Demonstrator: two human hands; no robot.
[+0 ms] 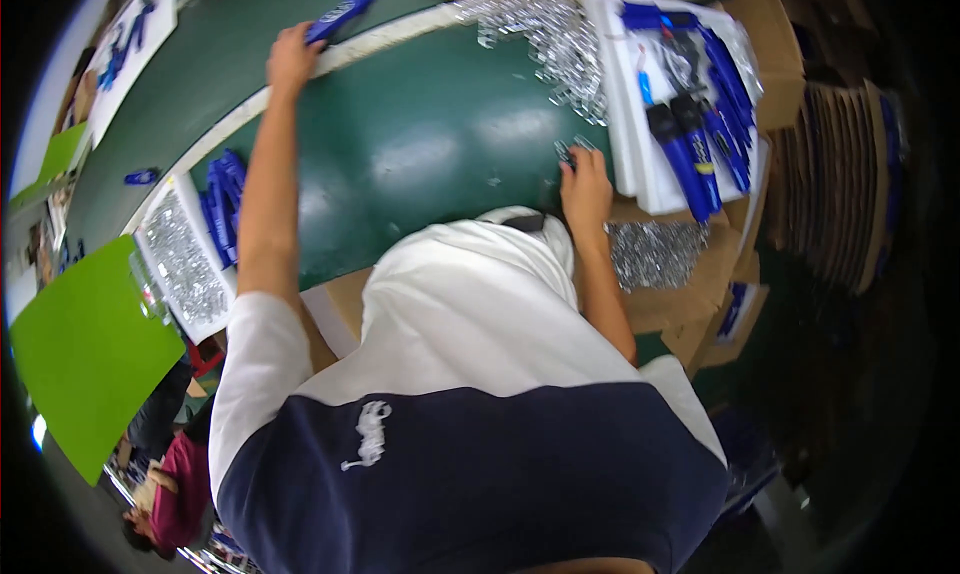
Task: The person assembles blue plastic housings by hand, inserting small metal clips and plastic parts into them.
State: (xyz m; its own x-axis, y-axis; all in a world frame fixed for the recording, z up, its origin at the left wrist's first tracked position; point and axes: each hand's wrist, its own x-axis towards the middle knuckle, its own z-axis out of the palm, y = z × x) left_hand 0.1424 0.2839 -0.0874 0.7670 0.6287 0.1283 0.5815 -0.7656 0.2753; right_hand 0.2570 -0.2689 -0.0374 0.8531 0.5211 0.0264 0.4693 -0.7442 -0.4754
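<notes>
My left hand (291, 62) is stretched far forward at the left, its fingers closed on the near end of a long blue plastic part (342, 16). The part lies at the pale strip crossing the green table (430, 124). At the right, my right hand (587, 189) is low over the table, thumb and fingers pinched round small shiny clip-like pieces (584, 144). Blur hides their exact shape. Ahead of it spreads a heap of similar shiny pieces (560, 49).
A white foam tray (628, 169) at the right holds blue tools. Below it, a cardboard box (715, 274) contains metal pieces. At the left are a white tray (212, 324) of shiny pieces, blue parts (222, 204) and a green sheet (95, 354). Another person (180, 489) is at lower left.
</notes>
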